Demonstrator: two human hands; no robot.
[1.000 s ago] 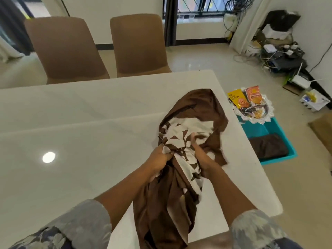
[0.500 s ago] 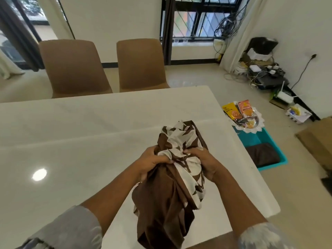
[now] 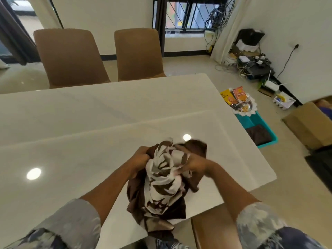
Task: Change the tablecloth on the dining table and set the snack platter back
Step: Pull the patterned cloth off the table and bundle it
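Note:
A brown and white patterned tablecloth [image 3: 161,186] is bunched into a wad at the near edge of the bare white dining table [image 3: 89,132]. My left hand [image 3: 141,159] grips its left side and my right hand [image 3: 193,164] grips its right side, fingers curled into the fabric. Part of the cloth hangs over the table edge toward me. The snack platter [image 3: 241,103], a white doily-edged plate with snack packets, sits on the floor to the right of the table, resting on a teal bin [image 3: 258,130]. A folded dark brown cloth [image 3: 258,135] lies inside that bin.
Two tan chairs [image 3: 71,56] [image 3: 138,53] stand at the table's far side. A brown chair seat [image 3: 213,230] is at my near right. Cables, a router and boxes [image 3: 255,65] clutter the right wall. A cardboard box [image 3: 309,123] lies on the floor at right.
The cloth has been gathered from a spread heap into a tighter wad and pulled nearer to me. Both hands kept their grip, bunching it. My view has tilted up.

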